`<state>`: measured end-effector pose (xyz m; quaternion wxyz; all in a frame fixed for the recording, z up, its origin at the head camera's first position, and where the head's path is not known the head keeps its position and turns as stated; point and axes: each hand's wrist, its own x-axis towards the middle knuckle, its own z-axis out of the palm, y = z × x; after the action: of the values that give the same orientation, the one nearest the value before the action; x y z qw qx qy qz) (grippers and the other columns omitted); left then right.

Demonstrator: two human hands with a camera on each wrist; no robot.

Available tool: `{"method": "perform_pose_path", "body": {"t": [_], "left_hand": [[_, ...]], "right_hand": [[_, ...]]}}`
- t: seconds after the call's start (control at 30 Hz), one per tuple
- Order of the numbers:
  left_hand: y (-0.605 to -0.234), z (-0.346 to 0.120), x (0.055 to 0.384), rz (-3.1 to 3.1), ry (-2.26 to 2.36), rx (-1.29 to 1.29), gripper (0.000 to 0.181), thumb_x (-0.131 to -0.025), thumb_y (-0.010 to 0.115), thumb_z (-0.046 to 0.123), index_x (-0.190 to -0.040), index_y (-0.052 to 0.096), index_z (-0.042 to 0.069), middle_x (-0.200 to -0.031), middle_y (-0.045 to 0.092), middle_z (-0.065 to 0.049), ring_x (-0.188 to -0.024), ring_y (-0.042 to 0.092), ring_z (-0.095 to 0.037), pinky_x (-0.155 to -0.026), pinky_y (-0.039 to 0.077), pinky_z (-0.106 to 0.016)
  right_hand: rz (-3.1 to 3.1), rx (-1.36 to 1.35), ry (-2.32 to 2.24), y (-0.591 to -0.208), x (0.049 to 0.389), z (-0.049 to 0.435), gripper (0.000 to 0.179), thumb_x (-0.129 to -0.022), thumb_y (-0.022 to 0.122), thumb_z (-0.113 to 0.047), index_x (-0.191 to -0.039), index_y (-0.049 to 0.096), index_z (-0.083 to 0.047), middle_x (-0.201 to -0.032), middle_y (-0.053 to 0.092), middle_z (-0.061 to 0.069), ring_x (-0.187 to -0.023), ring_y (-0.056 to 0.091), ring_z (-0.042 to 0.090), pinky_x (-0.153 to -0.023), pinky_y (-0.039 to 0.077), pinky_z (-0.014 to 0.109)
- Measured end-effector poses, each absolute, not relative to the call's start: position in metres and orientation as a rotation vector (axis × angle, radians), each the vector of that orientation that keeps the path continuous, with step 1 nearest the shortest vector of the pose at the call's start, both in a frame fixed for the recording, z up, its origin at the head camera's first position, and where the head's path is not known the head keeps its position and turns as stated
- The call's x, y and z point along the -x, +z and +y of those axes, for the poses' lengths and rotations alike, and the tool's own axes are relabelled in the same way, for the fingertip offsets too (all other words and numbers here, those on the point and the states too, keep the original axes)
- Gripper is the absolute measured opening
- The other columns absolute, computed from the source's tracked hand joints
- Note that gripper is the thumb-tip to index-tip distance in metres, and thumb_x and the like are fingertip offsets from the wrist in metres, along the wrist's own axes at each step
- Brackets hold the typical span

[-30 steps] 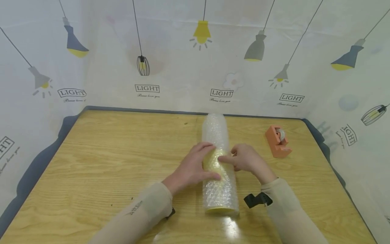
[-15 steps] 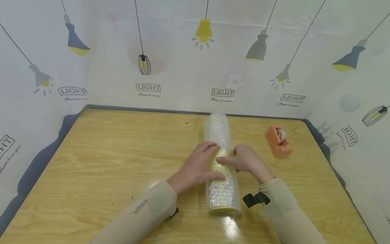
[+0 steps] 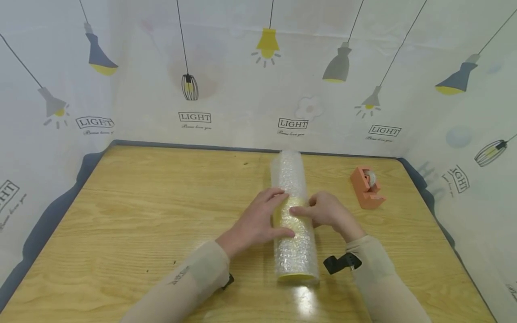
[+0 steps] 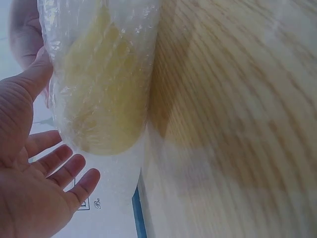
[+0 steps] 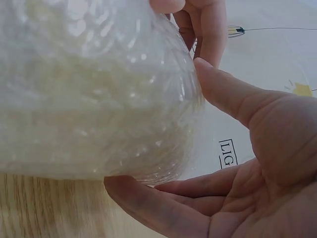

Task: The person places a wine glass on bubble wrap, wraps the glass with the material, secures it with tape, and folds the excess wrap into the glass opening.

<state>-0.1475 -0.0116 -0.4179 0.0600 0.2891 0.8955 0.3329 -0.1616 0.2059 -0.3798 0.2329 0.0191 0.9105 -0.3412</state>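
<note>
A long roll of clear bubble wrap (image 3: 296, 258) lies lengthwise on the table, with something yellow (image 4: 104, 94) showing through its layers. From the left, my left hand (image 3: 256, 222) rests against the roll with fingers spread and thumb laid on top. The left wrist view shows those fingers loosely extended beside the wrap. On the other side my right hand (image 3: 329, 211) grips the roll's edge, thumb (image 5: 233, 94) on top and fingers (image 5: 153, 206) tucked low at its underside. A yellow rim (image 3: 296, 278) shows at the near end of the roll.
An orange tape dispenser (image 3: 366, 187) with a roll of tape stands to the right of the wrap, toward the back. The wooden table (image 3: 141, 215) runs back to a fabric backdrop (image 3: 234, 58) printed with lamps, which also closes off both sides.
The roll has turned and shifted slightly to the right under both hands, and a loose layer shows along its far left edge. The hands keep nearly the same hold.
</note>
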Motion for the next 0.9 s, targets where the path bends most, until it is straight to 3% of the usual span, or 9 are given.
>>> {"method": "perform_pose_path", "body": {"t": [0.53, 0.9], "left_hand": [[-0.414, -0.028, 0.147, 2.679, 1.053, -0.829, 0.095, -0.083, 0.085, 0.045, -0.159, 0.039, 0.013, -0.166, 0.034, 0.002, -0.152, 0.030, -0.022, -0.124, 0.029, -0.043], [-0.414, -0.035, 0.148, 2.705, 1.058, -0.873, 0.085, -0.087, 0.083, 0.043, -0.156, 0.044, 0.011, -0.163, 0.039, 0.000, -0.149, 0.035, -0.023, -0.123, 0.033, -0.044]], "right_hand": [[2.281, -0.079, -1.258, -0.391, 0.164, 0.202, 0.069, -0.096, 0.075, -0.035, -0.134, 0.052, 0.018, -0.121, 0.065, 0.031, -0.084, 0.075, 0.029, -0.084, 0.063, 0.046], [2.139, 0.016, -1.374, -0.398, 0.168, 0.200, 0.057, -0.102, 0.067, -0.024, -0.134, 0.050, 0.020, -0.123, 0.061, 0.031, -0.091, 0.073, 0.028, -0.085, 0.063, 0.043]]}}
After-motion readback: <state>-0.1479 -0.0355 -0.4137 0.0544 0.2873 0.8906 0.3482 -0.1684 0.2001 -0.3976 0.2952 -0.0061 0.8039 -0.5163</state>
